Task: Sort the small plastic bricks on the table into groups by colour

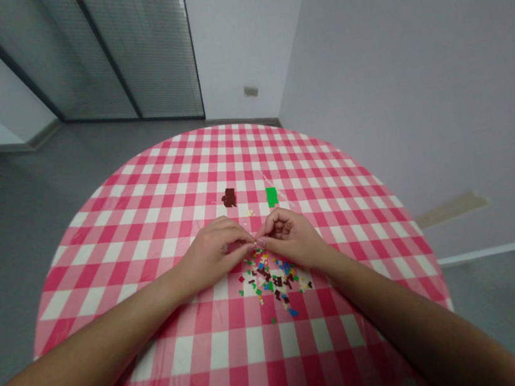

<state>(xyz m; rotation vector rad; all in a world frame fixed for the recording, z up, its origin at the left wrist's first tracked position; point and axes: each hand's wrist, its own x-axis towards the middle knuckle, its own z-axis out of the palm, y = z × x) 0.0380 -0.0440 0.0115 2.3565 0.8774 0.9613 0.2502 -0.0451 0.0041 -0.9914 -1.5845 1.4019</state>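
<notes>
Mid-frame, my left hand [215, 250] and right hand [294, 239] were pinched nearly closed; I couldn't tell on what. Tiny bricks [277, 281] below demanded light, steady pressure.

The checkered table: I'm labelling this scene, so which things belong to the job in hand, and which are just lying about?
Apparently in the job:
loose small pieces, near the left hand and right hand
brown piece, farther off
green piece, likewise farther off

Just about the place:
tablecloth, under the pieces
wall plate
tan strip at right
</notes>
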